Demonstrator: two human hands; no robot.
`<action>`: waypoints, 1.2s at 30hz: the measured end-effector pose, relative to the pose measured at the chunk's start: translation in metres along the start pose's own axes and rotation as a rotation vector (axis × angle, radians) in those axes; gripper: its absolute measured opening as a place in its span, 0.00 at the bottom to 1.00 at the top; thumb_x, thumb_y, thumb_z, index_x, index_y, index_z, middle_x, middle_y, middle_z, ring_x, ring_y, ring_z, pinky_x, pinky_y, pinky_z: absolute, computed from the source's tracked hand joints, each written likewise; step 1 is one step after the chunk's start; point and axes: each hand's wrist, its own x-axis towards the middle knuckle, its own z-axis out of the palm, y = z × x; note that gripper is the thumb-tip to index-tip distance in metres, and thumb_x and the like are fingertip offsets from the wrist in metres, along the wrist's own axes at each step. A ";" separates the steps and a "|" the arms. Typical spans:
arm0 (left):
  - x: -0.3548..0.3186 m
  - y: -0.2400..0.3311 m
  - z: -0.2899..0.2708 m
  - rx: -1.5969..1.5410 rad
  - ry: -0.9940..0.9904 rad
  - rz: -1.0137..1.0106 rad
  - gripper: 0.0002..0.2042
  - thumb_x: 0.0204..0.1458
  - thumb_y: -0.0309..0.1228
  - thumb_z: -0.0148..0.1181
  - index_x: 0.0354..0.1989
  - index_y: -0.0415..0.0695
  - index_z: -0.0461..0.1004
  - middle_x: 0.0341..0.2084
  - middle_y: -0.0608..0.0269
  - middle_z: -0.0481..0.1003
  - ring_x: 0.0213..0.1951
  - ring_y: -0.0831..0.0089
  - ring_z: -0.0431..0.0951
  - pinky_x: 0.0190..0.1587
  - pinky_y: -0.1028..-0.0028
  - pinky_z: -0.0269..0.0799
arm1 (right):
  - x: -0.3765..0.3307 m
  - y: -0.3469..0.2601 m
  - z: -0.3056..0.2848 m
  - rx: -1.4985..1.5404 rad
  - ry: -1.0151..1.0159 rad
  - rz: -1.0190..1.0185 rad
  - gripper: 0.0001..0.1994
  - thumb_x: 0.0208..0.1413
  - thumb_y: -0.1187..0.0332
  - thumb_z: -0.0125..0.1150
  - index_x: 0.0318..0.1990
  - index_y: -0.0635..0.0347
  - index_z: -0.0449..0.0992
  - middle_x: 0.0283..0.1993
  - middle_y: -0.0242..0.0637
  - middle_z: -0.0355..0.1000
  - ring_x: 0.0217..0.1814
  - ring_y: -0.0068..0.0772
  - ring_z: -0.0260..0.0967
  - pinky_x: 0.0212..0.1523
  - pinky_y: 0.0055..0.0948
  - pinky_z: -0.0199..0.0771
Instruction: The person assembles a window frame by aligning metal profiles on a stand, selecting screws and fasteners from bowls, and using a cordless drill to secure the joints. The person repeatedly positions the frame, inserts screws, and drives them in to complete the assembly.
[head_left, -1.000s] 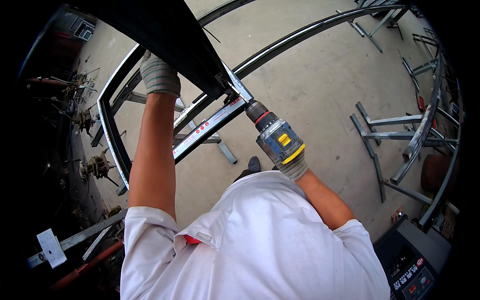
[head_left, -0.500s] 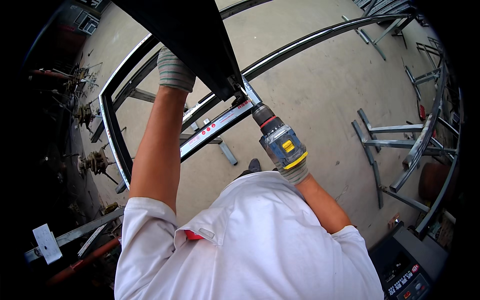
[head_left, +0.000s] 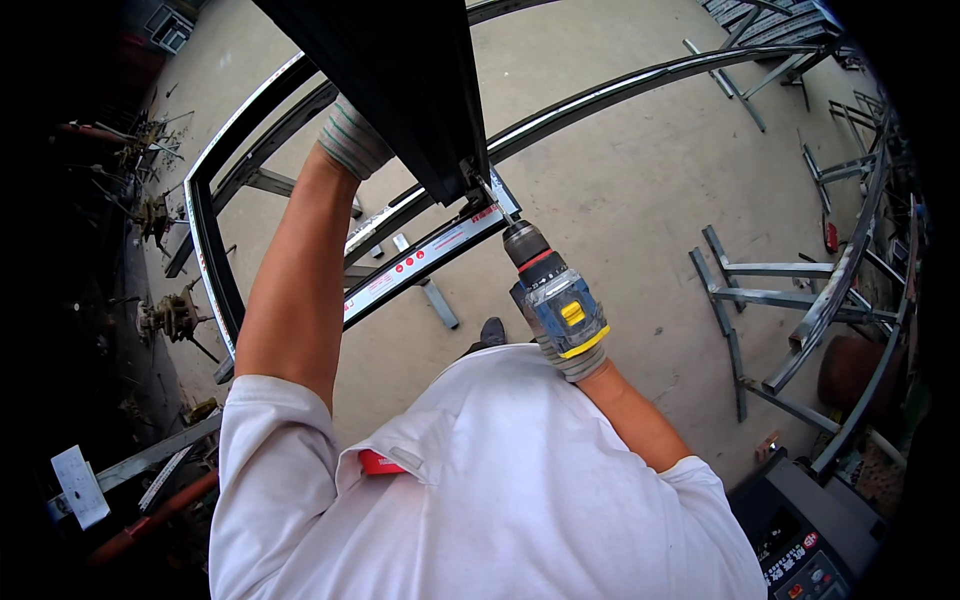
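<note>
Driving a screw into the dark panel's corner, the right hand grips the drill; the left hand, grip hidden, steadies the panel, fastening seemingly unfinished.

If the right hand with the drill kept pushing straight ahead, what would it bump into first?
The right hand aims the drill up-left; its bit tip already seems to meet the dark panel at the corner of the metal frame.

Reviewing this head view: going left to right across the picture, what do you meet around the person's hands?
White plate on a bar → dark metal frame's left end → gloved left hand → dark panel → cordless drill in the gloved right hand → grey metal stands → dark machine with a control panel.
</note>
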 end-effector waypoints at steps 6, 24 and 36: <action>-0.004 -0.014 -0.016 -0.105 0.025 -0.066 0.14 0.53 0.26 0.69 0.48 0.41 0.79 0.39 0.66 0.80 0.39 0.77 0.79 0.46 0.76 0.79 | 0.008 -0.010 -0.022 -0.111 -0.375 0.087 0.23 0.59 0.53 0.55 0.61 0.47 0.71 0.59 0.36 0.72 0.61 0.41 0.69 0.62 0.43 0.70; -0.007 0.003 0.002 0.032 0.148 -0.168 0.08 0.60 0.30 0.61 0.41 0.39 0.79 0.33 0.63 0.81 0.35 0.72 0.82 0.39 0.75 0.80 | 0.003 0.010 0.001 0.355 0.060 0.045 0.14 0.63 0.63 0.57 0.52 0.58 0.73 0.45 0.35 0.78 0.41 0.31 0.78 0.37 0.32 0.80; -0.006 -0.012 -0.001 -0.103 0.216 -0.172 0.08 0.60 0.32 0.61 0.41 0.40 0.79 0.33 0.61 0.81 0.34 0.72 0.82 0.39 0.74 0.80 | 0.017 -0.002 -0.008 2.222 -0.037 0.836 0.14 0.66 0.62 0.55 0.51 0.63 0.72 0.43 0.43 0.77 0.40 0.37 0.78 0.42 0.35 0.83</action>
